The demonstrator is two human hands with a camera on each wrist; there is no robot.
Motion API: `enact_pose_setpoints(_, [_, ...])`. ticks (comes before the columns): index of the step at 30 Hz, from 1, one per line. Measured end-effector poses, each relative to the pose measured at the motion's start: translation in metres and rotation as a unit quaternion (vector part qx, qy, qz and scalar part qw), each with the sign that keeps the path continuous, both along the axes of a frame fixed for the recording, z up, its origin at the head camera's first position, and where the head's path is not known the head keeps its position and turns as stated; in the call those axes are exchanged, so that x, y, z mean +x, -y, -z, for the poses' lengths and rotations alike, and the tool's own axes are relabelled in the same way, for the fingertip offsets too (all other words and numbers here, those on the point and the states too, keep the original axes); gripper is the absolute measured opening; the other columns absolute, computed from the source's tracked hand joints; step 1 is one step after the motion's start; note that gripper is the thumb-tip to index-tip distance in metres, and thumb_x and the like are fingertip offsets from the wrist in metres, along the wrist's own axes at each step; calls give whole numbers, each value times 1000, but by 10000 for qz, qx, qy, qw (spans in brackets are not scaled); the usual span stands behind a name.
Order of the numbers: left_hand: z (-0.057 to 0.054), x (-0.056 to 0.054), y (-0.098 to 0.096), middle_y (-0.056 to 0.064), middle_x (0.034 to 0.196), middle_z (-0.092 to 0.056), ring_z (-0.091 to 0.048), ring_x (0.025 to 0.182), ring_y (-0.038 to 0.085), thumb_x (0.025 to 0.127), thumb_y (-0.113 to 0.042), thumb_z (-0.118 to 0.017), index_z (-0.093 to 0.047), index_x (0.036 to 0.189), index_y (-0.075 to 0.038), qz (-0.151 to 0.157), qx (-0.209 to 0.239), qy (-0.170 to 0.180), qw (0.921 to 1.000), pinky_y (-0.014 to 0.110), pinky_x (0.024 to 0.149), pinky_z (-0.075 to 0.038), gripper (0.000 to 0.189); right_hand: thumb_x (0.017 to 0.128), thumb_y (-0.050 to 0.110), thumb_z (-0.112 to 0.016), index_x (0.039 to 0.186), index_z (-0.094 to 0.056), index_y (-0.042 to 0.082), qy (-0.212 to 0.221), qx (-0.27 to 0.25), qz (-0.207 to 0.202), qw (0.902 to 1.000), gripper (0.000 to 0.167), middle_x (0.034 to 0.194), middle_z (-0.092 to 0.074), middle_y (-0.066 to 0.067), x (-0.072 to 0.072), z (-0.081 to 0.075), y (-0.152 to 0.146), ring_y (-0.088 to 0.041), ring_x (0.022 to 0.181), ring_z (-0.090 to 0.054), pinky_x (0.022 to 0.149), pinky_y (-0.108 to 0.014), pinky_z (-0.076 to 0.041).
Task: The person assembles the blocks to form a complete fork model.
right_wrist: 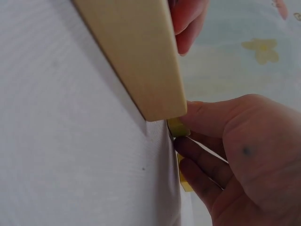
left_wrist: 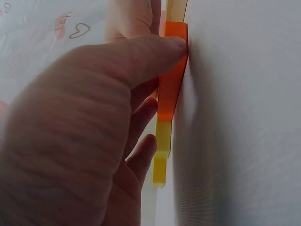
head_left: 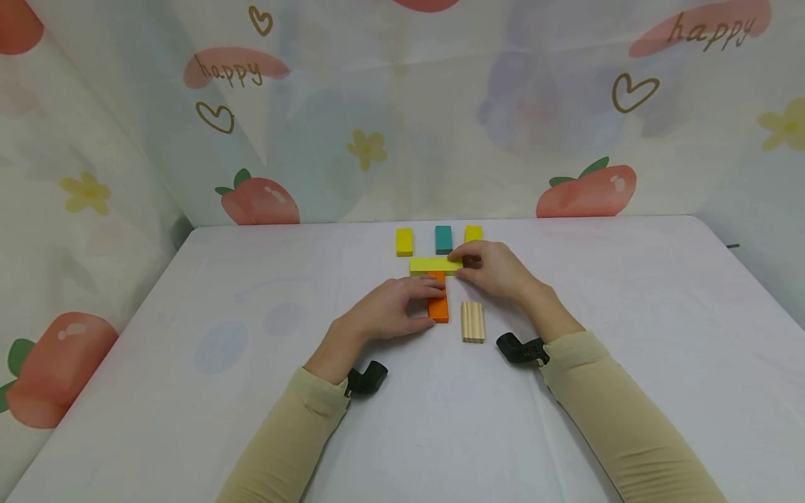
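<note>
An orange block (head_left: 439, 311) lies lengthwise on the white table, its far end against the middle of a yellow-green block (head_left: 429, 265) set crosswise, so they form a T. My left hand (head_left: 391, 307) grips the orange block, with the thumb at its near end and fingers over its upper part. In the left wrist view the thumb presses on the orange block (left_wrist: 171, 94). My right hand (head_left: 499, 271) pinches the right end of the yellow-green block between thumb and fingers. Close by on the right lies a striped natural-wood block (head_left: 473, 323), which looms large in the right wrist view.
Behind the T stand a yellow block (head_left: 404, 242), a teal block (head_left: 443, 239) and another yellow block (head_left: 474, 233), partly hidden by my right hand. A printed cloth wall (head_left: 428, 175) rises at the table's back edge.
</note>
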State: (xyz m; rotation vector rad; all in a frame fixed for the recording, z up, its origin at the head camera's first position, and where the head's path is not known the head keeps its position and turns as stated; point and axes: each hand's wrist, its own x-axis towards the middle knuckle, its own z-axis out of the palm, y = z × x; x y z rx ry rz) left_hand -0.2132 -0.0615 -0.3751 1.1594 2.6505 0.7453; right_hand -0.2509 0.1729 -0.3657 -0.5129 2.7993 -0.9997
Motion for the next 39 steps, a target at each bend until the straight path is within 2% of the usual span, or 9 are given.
enact_pose_setpoints(10, [-1,1,1,-2,146,-55,-45,138,13,96,-24,-70,-65,137,-13,-40,228,122,9997,30,115,-32,43,96,9,-69,129,-68,7,18,5,23,10000,33,132,-63,-12,0,-2,-1,-31,122,-54,109,-49,-40])
enact_pose_setpoints(17, [0,-1,1,-2,143,-57,-48,134,13,96,-20,-68,-65,135,-12,-115,466,74,9988,28,113,-34,40,97,11,-68,129,-67,8,42,20,76,10000,33,131,-62,-13,-1,-2,-3,-31,117,-55,108,-50,-42])
enact_pose_setpoints(24, [1,-2,2,-1,139,-59,-49,132,15,95,-17,-67,-64,136,-11,-347,776,-174,9962,31,113,-35,42,98,15,-68,131,-66,8,-11,-14,66,10000,34,131,-62,-13,-1,-3,-4,-31,119,-55,108,-51,-42])
enact_pose_setpoints(32, [2,-5,3,3,143,-56,-46,135,19,93,-18,-72,-64,135,-9,-592,1061,-366,9919,32,114,-33,44,99,19,-66,135,-63,9,14,-138,139,9998,37,134,-59,-13,-1,-4,-4,-33,124,-52,109,-51,-41])
enact_pose_setpoints(39, [2,-9,2,4,142,-57,-46,134,19,93,-17,-73,-62,137,-8,-643,1155,-492,9900,31,114,-33,46,100,22,-64,138,-61,8,-282,-304,187,9990,40,137,-58,-12,1,-4,-7,-33,123,-53,108,-52,-40])
